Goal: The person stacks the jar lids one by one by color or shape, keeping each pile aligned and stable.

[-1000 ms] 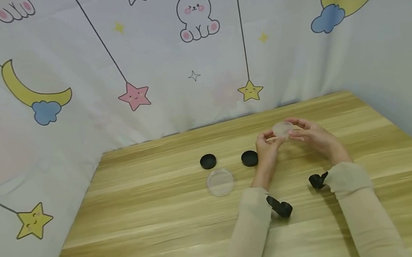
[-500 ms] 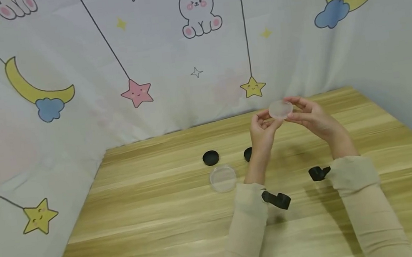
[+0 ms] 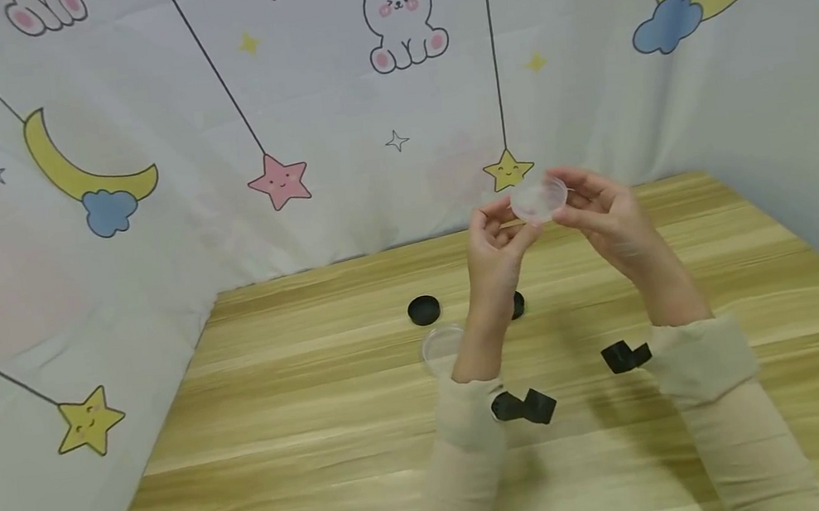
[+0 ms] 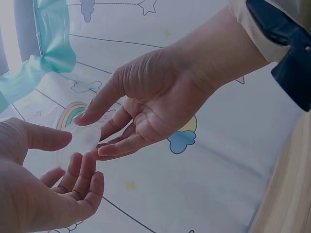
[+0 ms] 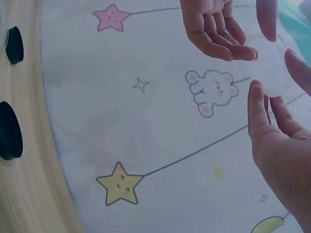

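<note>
One clear disc (image 3: 538, 199), broad face headward, in the pinch of left fingers (image 3: 498, 209) and right fingers (image 3: 586, 181)

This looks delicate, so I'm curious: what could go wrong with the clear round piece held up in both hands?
The left hand and right hand pinch the clear round plastic-looking disc only near its edge, raised above the wooden table, so it might slip and drop. In the head view, the left forearm partly covers a second clear round dish and a round black cap, so lowering that arm could knock them.
</note>
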Demonstrator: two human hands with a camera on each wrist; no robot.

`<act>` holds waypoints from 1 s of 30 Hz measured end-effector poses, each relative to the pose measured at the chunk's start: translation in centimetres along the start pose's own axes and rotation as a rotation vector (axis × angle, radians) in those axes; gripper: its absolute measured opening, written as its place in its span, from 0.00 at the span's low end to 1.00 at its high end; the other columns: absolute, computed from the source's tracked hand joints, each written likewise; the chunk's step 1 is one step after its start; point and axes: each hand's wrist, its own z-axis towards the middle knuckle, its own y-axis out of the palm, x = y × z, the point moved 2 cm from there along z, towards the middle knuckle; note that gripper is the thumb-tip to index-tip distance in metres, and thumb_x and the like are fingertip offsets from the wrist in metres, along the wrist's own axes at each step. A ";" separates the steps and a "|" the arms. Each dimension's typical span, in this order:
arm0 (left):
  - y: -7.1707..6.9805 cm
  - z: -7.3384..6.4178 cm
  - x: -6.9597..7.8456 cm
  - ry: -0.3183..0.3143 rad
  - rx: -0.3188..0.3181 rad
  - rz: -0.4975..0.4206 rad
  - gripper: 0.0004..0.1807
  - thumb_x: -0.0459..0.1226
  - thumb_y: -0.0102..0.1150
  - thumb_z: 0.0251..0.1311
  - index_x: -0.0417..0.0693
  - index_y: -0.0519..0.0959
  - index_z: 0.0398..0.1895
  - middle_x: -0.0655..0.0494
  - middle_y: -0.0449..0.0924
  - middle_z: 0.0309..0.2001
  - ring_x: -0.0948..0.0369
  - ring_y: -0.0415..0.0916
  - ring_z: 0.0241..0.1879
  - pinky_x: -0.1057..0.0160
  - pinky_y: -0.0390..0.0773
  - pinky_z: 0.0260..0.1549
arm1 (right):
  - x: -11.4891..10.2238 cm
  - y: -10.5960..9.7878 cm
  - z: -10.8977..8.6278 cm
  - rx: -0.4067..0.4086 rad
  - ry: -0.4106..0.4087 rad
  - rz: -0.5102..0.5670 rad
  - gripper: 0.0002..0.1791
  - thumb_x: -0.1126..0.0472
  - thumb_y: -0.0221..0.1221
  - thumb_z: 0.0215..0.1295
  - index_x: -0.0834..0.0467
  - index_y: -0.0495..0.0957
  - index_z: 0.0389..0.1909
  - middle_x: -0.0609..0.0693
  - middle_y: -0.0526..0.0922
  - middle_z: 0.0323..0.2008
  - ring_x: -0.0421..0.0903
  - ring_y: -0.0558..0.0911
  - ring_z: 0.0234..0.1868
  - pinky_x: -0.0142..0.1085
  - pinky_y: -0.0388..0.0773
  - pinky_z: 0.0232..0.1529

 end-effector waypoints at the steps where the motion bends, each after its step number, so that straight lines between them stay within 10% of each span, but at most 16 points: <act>1: -0.1 -0.2 0.2 0.003 -0.003 -0.001 0.23 0.23 0.60 0.58 0.38 0.68 0.57 0.60 0.74 0.40 0.66 0.75 0.37 0.72 0.77 0.41 | -0.1 0.3 0.0 0.001 -0.005 -0.002 0.21 0.77 0.55 0.64 0.55 0.78 0.55 0.46 0.81 0.52 0.38 0.79 0.52 0.24 0.77 0.49; 16: -4.3 -1.0 2.0 0.060 -0.091 0.215 0.24 0.23 0.58 0.61 0.34 0.64 0.59 0.44 0.76 0.47 0.69 0.76 0.37 0.73 0.78 0.43 | 1.4 3.2 0.5 -0.059 0.077 -0.115 0.23 0.72 0.59 0.64 0.54 0.74 0.59 0.44 0.76 0.56 0.37 0.80 0.52 0.27 0.77 0.52; 30: -14.5 -3.4 0.0 0.016 -0.191 0.541 0.20 0.24 0.61 0.58 0.31 0.67 0.53 0.34 0.75 0.49 0.68 0.75 0.40 0.75 0.76 0.42 | 8.5 6.6 -0.2 -0.186 0.385 -0.547 0.32 0.60 0.64 0.64 0.55 0.67 0.68 0.57 0.73 0.63 0.48 0.77 0.52 0.31 0.76 0.42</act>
